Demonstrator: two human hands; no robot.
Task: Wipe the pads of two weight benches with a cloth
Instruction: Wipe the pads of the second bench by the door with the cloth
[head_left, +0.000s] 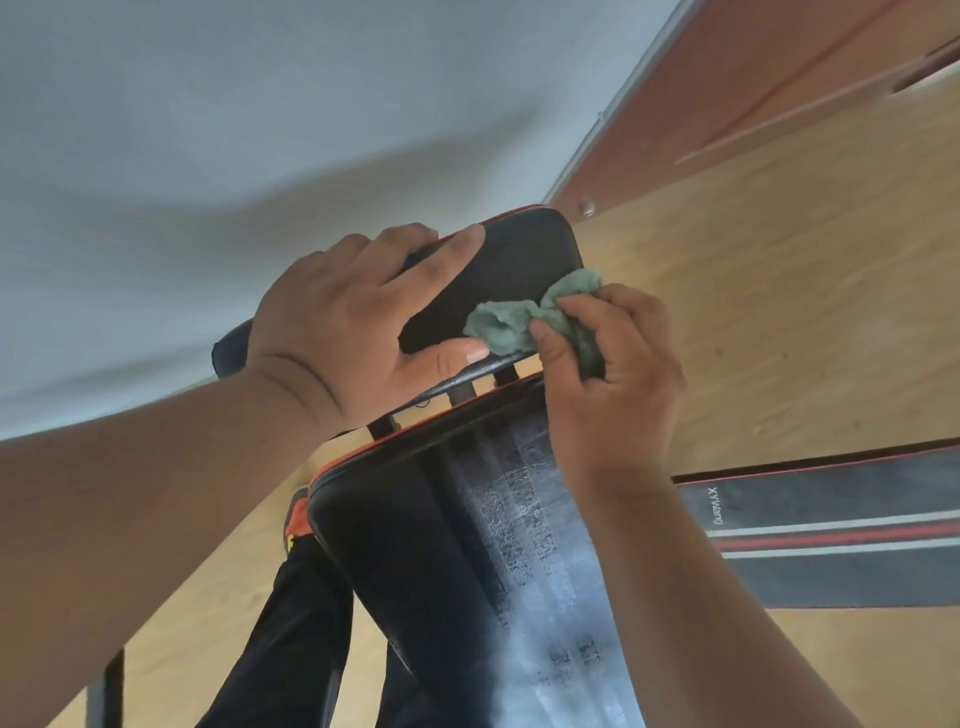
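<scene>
Green cloth (511, 325), soft and light, lies bunched on the far pad (511, 260). Your right hand (613, 374) pinches it closed at its right end; your left hand (353, 322), spread open, braces the pad.

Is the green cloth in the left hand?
No, the green cloth is bunched in the right hand; the left hand lies flat on the small pad.

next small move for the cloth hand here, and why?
Probably sweep the right hand leftward, dragging the green cloth across the small black pad. The cloth is bunched at the pad's right edge, touching it, with most of the surface uncovered. The left hand is spread flat on the pad, apparently bracing it, so it may need to lift as the cloth arrives.
</scene>
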